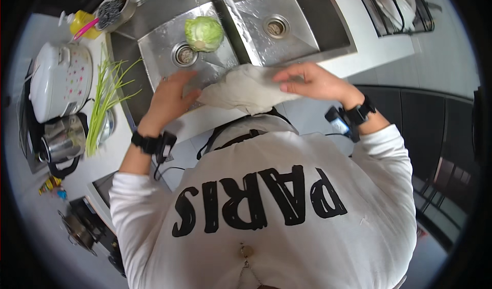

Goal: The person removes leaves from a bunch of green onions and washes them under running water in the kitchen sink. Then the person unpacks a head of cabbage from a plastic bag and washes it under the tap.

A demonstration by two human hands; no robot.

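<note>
A crumpled off-white cloth (246, 89) lies across the front edge of the double steel sink (148, 43), partly over the left basin. My left hand (171, 96) is by the cloth's left end, thumb and fingers apart and nothing seen between them. At the other end, my right hand (313, 81) has its fingertips and thumb over the cloth. Whether they pinch it cannot be told. A pale green cabbage (203, 34) sits in the left basin, beside the drain (185, 54).
Left of the sink are green stalks (100, 108), a white cooker (63, 81), a steel kettle (65, 137), a yellow pump bottle (86, 21) and a pot (128, 10) with a steel scourer (109, 14). A black dish rack (396, 10) with dishes stands right.
</note>
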